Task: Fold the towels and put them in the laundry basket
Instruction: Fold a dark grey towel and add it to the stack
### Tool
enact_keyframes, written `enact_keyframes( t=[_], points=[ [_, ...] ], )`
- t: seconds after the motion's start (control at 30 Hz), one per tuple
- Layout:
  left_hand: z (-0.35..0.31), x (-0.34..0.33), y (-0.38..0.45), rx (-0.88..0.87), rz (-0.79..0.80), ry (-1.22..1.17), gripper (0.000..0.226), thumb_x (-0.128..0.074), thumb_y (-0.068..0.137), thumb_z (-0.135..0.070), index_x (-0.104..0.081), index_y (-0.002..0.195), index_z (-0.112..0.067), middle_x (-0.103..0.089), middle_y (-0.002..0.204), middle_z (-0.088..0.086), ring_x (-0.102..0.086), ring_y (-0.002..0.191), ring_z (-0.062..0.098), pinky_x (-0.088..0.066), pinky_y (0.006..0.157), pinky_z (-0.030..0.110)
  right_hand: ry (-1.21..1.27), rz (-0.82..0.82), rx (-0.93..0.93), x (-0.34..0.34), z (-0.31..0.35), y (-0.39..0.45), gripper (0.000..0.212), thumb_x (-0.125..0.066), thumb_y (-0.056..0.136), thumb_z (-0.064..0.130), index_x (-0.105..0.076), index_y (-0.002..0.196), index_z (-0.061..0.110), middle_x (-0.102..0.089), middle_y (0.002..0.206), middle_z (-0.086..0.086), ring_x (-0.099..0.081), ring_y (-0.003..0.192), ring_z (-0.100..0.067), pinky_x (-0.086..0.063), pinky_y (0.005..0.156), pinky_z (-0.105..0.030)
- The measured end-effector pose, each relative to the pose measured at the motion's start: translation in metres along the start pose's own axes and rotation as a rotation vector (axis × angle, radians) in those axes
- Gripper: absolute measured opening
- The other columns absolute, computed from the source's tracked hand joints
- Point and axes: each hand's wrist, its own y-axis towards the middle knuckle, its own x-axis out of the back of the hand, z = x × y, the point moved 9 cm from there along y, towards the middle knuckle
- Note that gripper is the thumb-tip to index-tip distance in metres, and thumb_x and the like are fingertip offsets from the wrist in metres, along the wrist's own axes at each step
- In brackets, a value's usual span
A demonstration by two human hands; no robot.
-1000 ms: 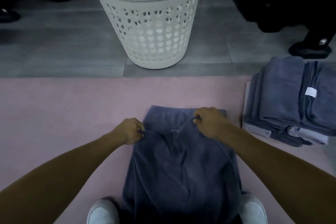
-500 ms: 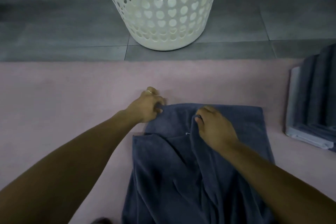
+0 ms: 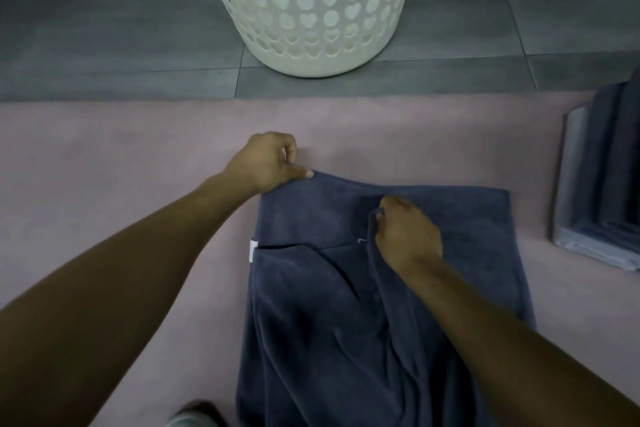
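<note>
A dark blue towel point(image 3: 478, 253) lies on the pink mat point(image 3: 104, 156) in front of me, its upper layer rumpled toward me. My left hand point(image 3: 266, 163) pinches the towel's far left corner, thumb on top. My right hand point(image 3: 405, 236) grips a bunched fold of the upper layer near the middle. A small white label point(image 3: 253, 250) shows at the towel's left edge. The white laundry basket point(image 3: 311, 3) with heart-shaped holes stands on the grey floor beyond the mat; its rim is out of view.
A stack of folded blue and pale towels point(image 3: 602, 184) sits at the mat's right edge. Grey floor tiles point(image 3: 104, 28) run behind the mat. A light shoe tip point(image 3: 188, 418) shows at the bottom.
My left hand has carried the towel's corner farther away and to the left, stretching the far edge flat. My right hand kept its hold near the middle. The view tilted down and right.
</note>
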Motion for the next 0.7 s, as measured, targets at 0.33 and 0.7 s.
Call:
enact_keyframes(
  t=[0.33, 0.7],
  points=[
    [0.028, -0.013, -0.061, -0.024, -0.195, -0.165, 0.008, -0.066, 0.089, -0.019, -0.074, 0.086, -0.017, -0.070, 0.090, -0.003, -0.064, 0.082, 0.011, -0.051, 0.080, 0.022, 0.045, -0.093, 0.081, 0.005, 0.015, -0.002, 0.027, -0.041, 0.100, 0.021, -0.060, 0.091, 0.005, -0.055, 0.104, -0.011, -0.055, 0.097, -0.026, -0.038, 0.065, -0.030],
    [0.062, -0.053, -0.111, -0.014, 0.200, -0.126, 0.014, -0.083, 0.073, -0.016, -0.074, 0.083, -0.016, -0.065, 0.087, -0.006, -0.058, 0.078, 0.001, -0.042, 0.072, 0.010, 0.067, -0.167, 0.151, 0.013, 0.026, -0.003, 0.022, -0.049, 0.097, 0.018, -0.053, 0.077, 0.010, -0.057, 0.092, -0.010, -0.055, 0.091, -0.027, -0.044, 0.069, -0.035]
  ],
)
